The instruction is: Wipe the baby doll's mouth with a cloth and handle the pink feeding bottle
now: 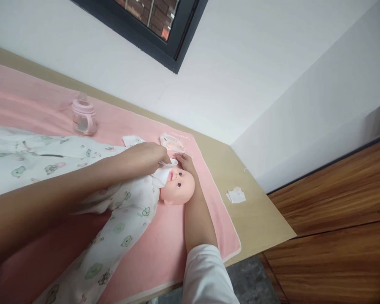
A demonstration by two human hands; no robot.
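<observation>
A bald baby doll lies face up on a pink mat, dressed in a white outfit printed with small green and pink animals. My left hand comes across its chest, fingers pinching the white collar by the chin. The collar's edge lifts near my fingertips. My right forearm curves round the top of the doll's head. Past the head's far side, my right hand has its fingers loosely extended beside the cheek. Part of that hand is hidden behind the head.
A pink-lidded baby bottle with handles stands on the pink mat at the left. Near my hands lies a clear plastic packet. A crumpled white tissue rests on the wooden table. Walls meet behind it.
</observation>
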